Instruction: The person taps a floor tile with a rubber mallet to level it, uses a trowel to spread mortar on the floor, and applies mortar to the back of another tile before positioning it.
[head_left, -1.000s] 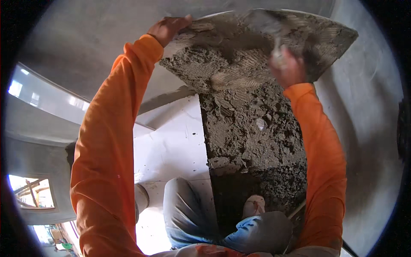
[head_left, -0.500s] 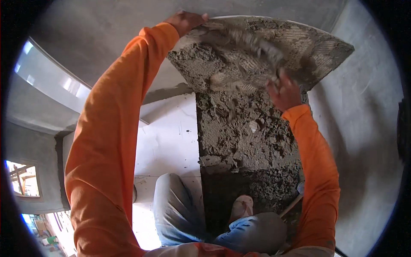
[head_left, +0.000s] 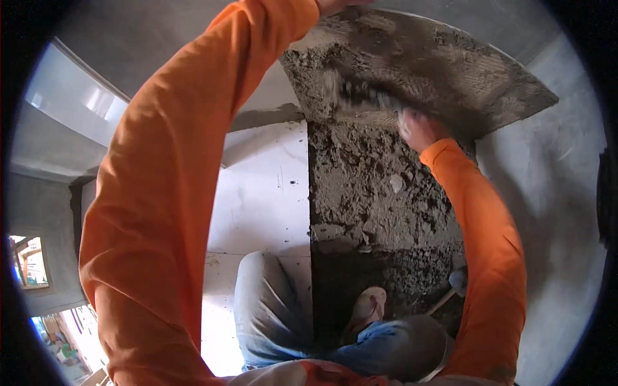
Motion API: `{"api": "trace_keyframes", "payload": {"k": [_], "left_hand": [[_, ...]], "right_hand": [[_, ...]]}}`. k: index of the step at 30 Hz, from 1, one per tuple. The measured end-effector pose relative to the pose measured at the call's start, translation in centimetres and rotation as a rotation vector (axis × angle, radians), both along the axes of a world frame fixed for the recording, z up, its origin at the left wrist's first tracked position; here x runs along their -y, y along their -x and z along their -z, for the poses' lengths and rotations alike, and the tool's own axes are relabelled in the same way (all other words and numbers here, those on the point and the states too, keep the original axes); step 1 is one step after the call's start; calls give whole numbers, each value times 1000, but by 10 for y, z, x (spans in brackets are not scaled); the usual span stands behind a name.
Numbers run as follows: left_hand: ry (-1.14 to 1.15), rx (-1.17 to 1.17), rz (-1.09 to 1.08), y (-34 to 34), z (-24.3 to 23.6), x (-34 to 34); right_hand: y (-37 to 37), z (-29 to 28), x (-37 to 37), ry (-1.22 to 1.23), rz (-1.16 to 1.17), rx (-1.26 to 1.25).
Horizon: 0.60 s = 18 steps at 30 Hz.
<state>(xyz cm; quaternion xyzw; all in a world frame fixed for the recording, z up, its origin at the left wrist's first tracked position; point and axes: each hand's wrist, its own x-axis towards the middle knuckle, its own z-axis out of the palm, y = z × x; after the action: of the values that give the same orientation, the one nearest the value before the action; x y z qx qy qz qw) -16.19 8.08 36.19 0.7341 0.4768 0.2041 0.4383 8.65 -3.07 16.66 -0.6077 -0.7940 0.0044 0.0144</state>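
A large tile [head_left: 479, 71] stands tilted up at the far end, its ridged back smeared with grey mortar. At the top of the picture my left hand [head_left: 335, 5] grips the tile's upper edge, with most of its fingers cut off from view. My right hand [head_left: 420, 130] is closed round the handle of a trowel [head_left: 367, 96], blurred by motion and coated in mortar. The trowel's blade lies against the lower left part of the tile's back. Below the tile spreads a rough bed of wet mortar [head_left: 360, 186], with a pale chip [head_left: 396, 183] on it.
White laid tiles [head_left: 267, 186] border the mortar bed on the left, under my bent knee. My sandalled foot [head_left: 369, 305] rests on the dark ground. A hammer-like tool [head_left: 458, 281] with a wooden handle lies by my right forearm. A grey wall [head_left: 547, 212] rises on the right.
The trowel has swept down and left across the tile's back with my right hand. My left hand now sits higher and further right in the picture, as the view has shifted.
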Motion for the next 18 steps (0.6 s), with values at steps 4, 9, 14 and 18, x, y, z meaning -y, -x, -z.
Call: {"api": "trace_keyframes", "payload": {"k": [4,9,14,18], "left_hand": [[-228,-93,150,-21,9,-5],[-545,-413,317,-19,18,-29],[-864,-679,465,-29,30,-54],[-1087,-813,555,-46,31,-71]], "right_hand": [[-93,106,49,144,258,200],[12,-20,71,-84,18,64],[63,-110,16,-594,-195,-22],[93,-92,3,-473,-127,60]]}}
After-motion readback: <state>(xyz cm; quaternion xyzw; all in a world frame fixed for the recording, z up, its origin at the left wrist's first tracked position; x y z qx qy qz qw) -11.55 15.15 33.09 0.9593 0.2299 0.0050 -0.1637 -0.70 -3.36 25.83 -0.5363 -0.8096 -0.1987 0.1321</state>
